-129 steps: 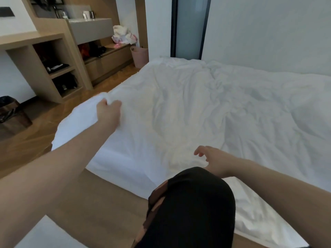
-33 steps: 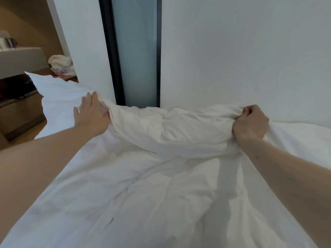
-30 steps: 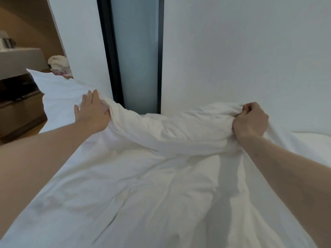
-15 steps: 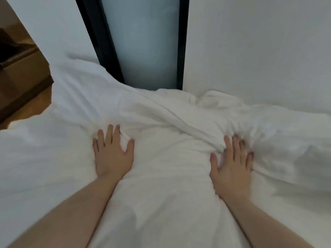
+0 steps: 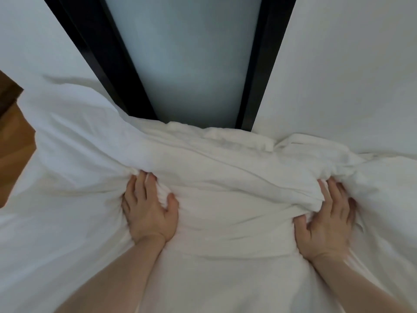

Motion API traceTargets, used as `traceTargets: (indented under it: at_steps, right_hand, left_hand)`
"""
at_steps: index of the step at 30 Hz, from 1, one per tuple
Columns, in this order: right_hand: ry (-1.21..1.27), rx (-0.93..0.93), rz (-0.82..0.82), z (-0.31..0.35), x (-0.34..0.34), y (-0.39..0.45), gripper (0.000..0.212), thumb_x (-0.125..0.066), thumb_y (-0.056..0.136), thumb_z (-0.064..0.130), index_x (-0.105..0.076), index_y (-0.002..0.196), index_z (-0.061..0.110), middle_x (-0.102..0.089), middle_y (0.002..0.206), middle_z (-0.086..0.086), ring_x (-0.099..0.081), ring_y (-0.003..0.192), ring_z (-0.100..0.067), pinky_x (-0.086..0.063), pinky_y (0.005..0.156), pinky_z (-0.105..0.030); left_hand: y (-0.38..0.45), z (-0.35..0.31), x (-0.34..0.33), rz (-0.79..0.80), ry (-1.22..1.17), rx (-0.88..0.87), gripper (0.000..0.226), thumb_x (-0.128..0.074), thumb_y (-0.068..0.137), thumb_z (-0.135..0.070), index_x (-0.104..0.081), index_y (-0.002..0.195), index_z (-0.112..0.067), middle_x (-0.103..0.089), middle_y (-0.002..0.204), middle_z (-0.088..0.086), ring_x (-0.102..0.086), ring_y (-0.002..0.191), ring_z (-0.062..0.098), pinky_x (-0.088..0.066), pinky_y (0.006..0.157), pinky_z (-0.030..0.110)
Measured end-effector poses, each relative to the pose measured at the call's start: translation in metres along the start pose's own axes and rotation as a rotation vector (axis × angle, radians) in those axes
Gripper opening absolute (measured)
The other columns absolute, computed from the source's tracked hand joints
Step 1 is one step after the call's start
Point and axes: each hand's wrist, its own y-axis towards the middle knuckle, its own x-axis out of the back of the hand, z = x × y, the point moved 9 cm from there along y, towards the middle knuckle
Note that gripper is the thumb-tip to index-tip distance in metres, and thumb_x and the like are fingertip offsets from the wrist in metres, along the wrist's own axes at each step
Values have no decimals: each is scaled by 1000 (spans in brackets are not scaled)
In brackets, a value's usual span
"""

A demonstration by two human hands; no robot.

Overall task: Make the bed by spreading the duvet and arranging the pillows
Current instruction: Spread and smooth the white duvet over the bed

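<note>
The white duvet (image 5: 225, 175) fills the lower half of the head view, bunched into a thick wrinkled ridge along the wall. My left hand (image 5: 149, 213) lies flat on it left of centre, with straight fingers pushed into a fold and the thumb spread. My right hand (image 5: 327, 224) presses the duvet further right, its fingertips tucked under the edge of the ridge. Neither hand curls round the fabric. No pillow is in view.
A white wall (image 5: 349, 75) rises directly behind the bed. A frosted glass panel (image 5: 191, 64) in a black frame is set into that wall. Wooden floor (image 5: 15, 159) shows at the left edge, past the side of the bed.
A second ago both hands held the duvet's edge up in the air. They have since laid it down and now push forward into the ridge by the wall. The view has moved closer.
</note>
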Motion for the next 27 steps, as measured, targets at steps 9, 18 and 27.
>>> traceTargets:
  at_steps: [9, 18, 27]
  right_hand:
    - [11, 14, -17, 0, 2, -2, 86, -49, 78, 44, -36, 154, 8, -31, 162, -13, -28, 151, -34, -22, 120, -57]
    - [41, 46, -84, 1, 3, -7, 81, -51, 81, 42, -33, 154, 13, -31, 162, -10, -26, 151, -31, -16, 124, -54]
    - [165, -14, 168, -1, 29, -99, 70, -41, 95, 42, -34, 157, 10, -31, 163, -15, -28, 150, -35, -27, 121, -53]
  left_hand:
    - [2, 0, -10, 25, -15, -16, 72, -46, 82, -48, -44, 142, -9, -40, 154, 13, -31, 143, 39, -27, 111, 53]
    - [3, -1, -2, -84, -53, -72, 65, -43, 86, -49, -49, 139, -12, -43, 152, 10, -37, 136, 39, -31, 110, 52]
    - [-65, 15, 22, 355, -270, -1, 90, -32, 82, -62, -25, 160, -18, -20, 168, 3, -15, 154, 27, -9, 126, 41]
